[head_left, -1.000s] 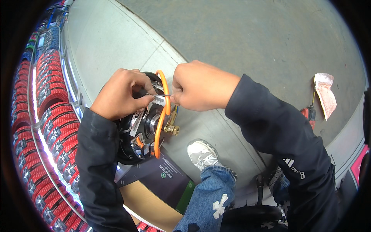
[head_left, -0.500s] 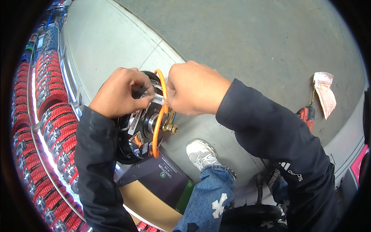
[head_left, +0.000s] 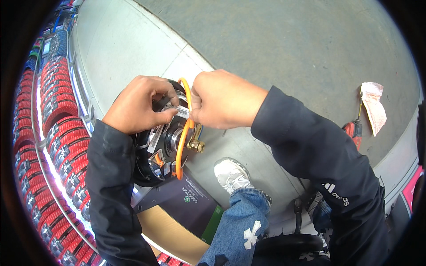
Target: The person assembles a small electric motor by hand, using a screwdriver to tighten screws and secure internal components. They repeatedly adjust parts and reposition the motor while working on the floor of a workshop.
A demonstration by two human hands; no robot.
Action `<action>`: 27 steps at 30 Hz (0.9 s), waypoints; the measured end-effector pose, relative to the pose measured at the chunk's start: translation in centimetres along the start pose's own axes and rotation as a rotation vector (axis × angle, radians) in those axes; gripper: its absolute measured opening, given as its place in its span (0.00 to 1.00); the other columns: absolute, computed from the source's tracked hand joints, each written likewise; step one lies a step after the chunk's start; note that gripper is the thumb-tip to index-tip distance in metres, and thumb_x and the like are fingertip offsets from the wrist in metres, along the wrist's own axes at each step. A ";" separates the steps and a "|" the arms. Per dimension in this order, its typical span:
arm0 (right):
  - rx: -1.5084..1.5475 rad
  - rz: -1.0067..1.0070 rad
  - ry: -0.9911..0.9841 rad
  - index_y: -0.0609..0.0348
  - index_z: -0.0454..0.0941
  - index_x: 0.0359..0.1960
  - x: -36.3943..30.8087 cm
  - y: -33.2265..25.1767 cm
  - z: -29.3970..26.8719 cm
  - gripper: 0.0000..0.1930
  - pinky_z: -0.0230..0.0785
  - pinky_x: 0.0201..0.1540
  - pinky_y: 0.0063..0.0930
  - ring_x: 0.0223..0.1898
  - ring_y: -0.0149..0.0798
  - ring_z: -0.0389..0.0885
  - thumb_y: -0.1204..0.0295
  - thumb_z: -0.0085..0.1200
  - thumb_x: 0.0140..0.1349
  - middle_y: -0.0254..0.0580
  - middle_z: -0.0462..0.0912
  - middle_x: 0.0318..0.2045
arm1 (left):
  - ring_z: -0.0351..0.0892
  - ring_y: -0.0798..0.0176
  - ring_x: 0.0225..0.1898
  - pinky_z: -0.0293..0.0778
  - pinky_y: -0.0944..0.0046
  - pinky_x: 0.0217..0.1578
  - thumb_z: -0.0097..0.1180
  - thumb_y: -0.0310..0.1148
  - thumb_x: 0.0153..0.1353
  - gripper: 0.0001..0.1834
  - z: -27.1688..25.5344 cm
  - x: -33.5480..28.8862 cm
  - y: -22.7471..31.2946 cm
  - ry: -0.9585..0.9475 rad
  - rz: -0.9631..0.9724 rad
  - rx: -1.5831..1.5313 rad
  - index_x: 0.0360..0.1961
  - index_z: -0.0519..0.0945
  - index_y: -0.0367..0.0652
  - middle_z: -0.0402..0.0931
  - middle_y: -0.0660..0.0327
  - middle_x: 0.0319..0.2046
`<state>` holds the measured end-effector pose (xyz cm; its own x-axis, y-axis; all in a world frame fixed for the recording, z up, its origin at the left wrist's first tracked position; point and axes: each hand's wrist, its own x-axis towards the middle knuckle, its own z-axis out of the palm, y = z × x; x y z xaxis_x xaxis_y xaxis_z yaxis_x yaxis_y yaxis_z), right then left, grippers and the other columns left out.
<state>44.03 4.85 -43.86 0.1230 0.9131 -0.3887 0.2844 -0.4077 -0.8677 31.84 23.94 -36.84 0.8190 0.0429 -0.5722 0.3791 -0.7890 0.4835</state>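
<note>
A black round hub motor (head_left: 148,170) stands on its side by an open box, its metal axle side facing right. From it an orange cable (head_left: 179,153) loops upward past my fingers. Brass-coloured nuts (head_left: 198,146) sit at the axle end. My left hand (head_left: 144,104) pinches one end of a small white barcode label (head_left: 182,112) between thumb and forefinger. My right hand (head_left: 222,99) is closed at the label's other end, against the orange cable; its fingertips are mostly hidden.
A dark printed box (head_left: 188,204) with tan cardboard inside lies below the motor. Racks of red-wrapped rings (head_left: 66,146) line the left. A red power tool (head_left: 353,129) and a pinkish crumpled packet (head_left: 373,106) are on the floor at right. My shoe (head_left: 231,175) is near the motor.
Both hands stay at the label by the orange cable. My right hand and sleeve have shifted very slightly; the motor has barely moved.
</note>
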 end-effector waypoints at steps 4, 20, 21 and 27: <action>0.013 0.011 -0.012 0.68 0.89 0.37 -0.1 0.1 0.1 0.13 0.83 0.48 0.49 0.41 0.61 0.92 0.67 0.64 0.69 0.61 0.90 0.34 | 0.84 0.61 0.36 0.79 0.62 0.37 0.72 0.21 0.55 0.06 -0.2 0.1 -0.4 -0.032 0.011 0.002 0.35 0.88 0.35 0.83 0.57 0.34; 0.004 -0.077 -0.052 0.71 0.88 0.40 -0.1 1.1 0.3 0.17 0.85 0.47 0.46 0.36 0.53 0.94 0.66 0.55 0.76 0.52 0.92 0.30 | 0.64 0.67 0.29 0.67 0.64 0.34 0.57 0.22 0.59 0.06 -0.5 0.3 1.5 0.001 -0.094 -0.166 0.38 0.79 0.36 0.67 0.61 0.27; 0.039 -0.061 -0.047 0.71 0.89 0.39 -0.2 1.0 0.3 0.16 0.85 0.46 0.45 0.35 0.50 0.94 0.67 0.56 0.75 0.50 0.93 0.30 | 0.65 0.66 0.29 0.67 0.63 0.34 0.55 0.23 0.59 0.06 -0.7 0.2 1.5 0.000 -0.113 -0.136 0.38 0.79 0.36 0.68 0.60 0.28; -0.007 -0.064 0.115 0.65 0.89 0.37 -0.9 0.7 -0.6 0.10 0.86 0.44 0.46 0.36 0.51 0.94 0.69 0.63 0.70 0.49 0.93 0.31 | 0.70 0.54 0.38 0.68 0.56 0.42 0.53 0.22 0.54 0.11 -0.2 0.5 -1.0 0.106 0.124 0.023 0.39 0.80 0.34 0.70 0.53 0.33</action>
<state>44.73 3.73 -43.91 0.2127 0.9317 -0.2945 0.3013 -0.3492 -0.8873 31.98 24.87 -37.51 0.9002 0.0077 -0.4353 0.2631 -0.8063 0.5298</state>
